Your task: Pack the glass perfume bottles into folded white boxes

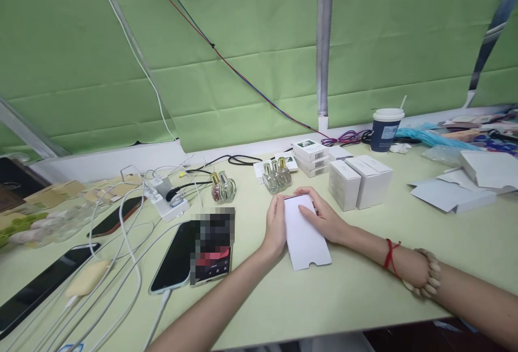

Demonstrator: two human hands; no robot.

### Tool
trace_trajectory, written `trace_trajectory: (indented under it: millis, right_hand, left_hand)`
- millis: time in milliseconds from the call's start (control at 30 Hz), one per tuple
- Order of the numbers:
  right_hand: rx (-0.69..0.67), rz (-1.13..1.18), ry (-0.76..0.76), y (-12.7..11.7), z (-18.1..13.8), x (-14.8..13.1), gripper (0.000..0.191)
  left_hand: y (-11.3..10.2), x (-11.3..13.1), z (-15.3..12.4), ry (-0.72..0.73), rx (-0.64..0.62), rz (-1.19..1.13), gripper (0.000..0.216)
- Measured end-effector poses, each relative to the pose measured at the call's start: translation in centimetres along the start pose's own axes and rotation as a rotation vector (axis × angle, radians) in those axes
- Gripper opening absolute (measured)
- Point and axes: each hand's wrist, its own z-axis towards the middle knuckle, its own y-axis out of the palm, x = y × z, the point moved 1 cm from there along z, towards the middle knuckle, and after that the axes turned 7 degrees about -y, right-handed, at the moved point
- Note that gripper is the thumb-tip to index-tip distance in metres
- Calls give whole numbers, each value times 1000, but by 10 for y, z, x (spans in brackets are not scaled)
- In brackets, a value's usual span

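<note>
The pale table (364, 292) carries phones (172, 260) at left, glass bottles (277, 176) far, white boxes (343, 184) and a lidded cup (382, 136) far right.

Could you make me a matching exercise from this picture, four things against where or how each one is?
1. white rectangular cardboard piece with a notched end
2. dark blue paper cup
3. thin red string bracelet
4. white plastic power strip

A. Tied around the right forearm
B. Has a black plug in it
C. Held between left hand and right hand
D. Upright, straw in its lid

Pairs: 1-C, 2-D, 3-A, 4-B
</note>
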Motion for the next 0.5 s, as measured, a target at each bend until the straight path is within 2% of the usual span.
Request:
trace_trajectory:
  millis: [67, 167, 300, 400, 500]
  right_hand:
    - [34, -62, 7, 0, 0, -2, 23]
    - [14, -267, -47, 0, 0, -6, 16]
    - [7, -442, -87, -1, 0, -10, 27]
    - [32, -477, -56, -4, 1, -9, 28]
    - [35, -386, -70, -5, 3, -5, 23]
  left_hand:
    - [0, 1, -1, 34, 40, -4, 32]
    - [-1, 2, -3, 136, 48, 38, 33]
    - [0, 3, -7, 187, 16, 52, 36]
    - [1, 3, -8, 185, -4, 18, 39]
    - [2, 4, -8, 149, -29, -2, 42]
